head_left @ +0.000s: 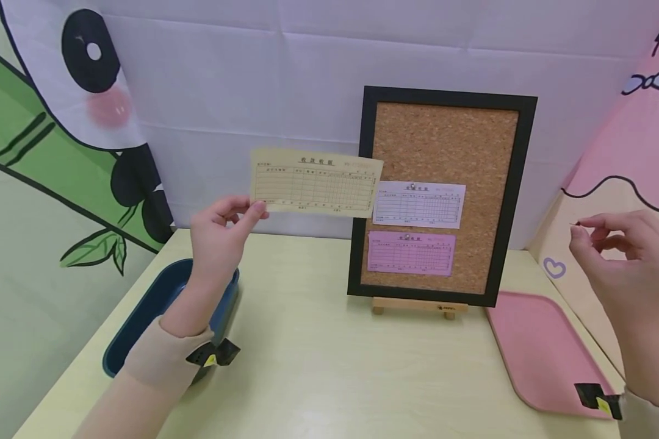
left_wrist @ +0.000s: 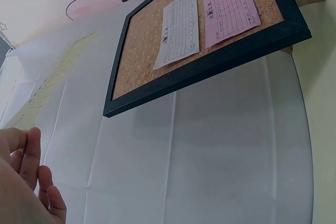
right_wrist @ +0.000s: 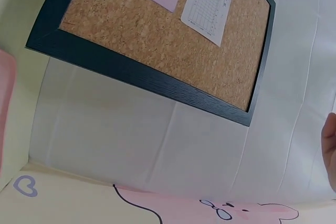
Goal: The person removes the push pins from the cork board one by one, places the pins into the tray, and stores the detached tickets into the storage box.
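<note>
My left hand (head_left: 219, 235) pinches the lower left corner of a yellow receipt slip (head_left: 315, 186) between thumb and fingers. The slip is held up in the air, its right end in front of the left side of a black-framed cork board (head_left: 417, 137). A white slip (head_left: 417, 207) and a pink slip (head_left: 412, 255) are pinned to the cork, the white one above. At the far right, my right hand (head_left: 631, 256) pinches a tiny thin item, seemingly a pushpin (head_left: 575, 224), apart from the board. In the right wrist view only part of that hand (right_wrist: 329, 150) shows.
The board leans on a small wooden easel (head_left: 417, 305) on the pale table (head_left: 307, 366). A dark blue tray (head_left: 115, 341) lies at the left, under my left forearm. At the right is a flat pink tray (head_left: 549, 347). A printed cloth (head_left: 225, 79) hangs behind.
</note>
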The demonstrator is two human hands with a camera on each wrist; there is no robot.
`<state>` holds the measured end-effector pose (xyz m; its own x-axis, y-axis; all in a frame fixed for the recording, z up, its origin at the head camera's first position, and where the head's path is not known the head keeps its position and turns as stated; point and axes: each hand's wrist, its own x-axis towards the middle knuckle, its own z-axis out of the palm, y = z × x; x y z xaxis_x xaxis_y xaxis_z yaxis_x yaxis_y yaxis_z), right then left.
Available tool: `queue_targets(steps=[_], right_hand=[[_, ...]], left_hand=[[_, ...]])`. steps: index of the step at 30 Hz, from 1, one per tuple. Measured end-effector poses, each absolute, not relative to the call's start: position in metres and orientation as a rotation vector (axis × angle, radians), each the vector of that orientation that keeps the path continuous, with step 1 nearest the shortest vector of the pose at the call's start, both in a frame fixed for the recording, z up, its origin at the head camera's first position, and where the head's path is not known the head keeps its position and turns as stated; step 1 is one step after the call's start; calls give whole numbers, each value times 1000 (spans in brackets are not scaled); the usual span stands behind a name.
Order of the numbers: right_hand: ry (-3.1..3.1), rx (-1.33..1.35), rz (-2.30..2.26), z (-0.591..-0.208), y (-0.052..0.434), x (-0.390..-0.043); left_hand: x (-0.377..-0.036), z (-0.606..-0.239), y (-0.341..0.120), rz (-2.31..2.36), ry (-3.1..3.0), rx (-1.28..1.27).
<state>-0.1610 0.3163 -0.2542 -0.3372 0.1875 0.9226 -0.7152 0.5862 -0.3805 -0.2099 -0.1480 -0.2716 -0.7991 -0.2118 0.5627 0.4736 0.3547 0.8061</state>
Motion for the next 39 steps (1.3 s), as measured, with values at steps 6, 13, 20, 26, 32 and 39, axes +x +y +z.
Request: queue_targets(steps=[6, 13, 20, 26, 32, 39], right_hand=[[-1765, 387, 932, -270, 336, -156], [-1832, 348, 960, -286, 347, -150], [-1830, 330, 1077, -298, 354, -149], [-1827, 386, 1100, -307, 359, -149], [-1861, 370, 1084, -320, 366, -149], [-1917, 324, 1041, -337, 376, -149]], left_hand=[[-201, -278, -164, -1436, -2015, -186], [-194, -285, -181, -1437, -1996, -171], [-188, -294, -204, -1379, -2027, -132], [-182, -299, -225, -1340, -2072, -24], [-178, -305, -245, -1276, -2084, 55], [-171, -311, -273, -1205, -2134, 150]])
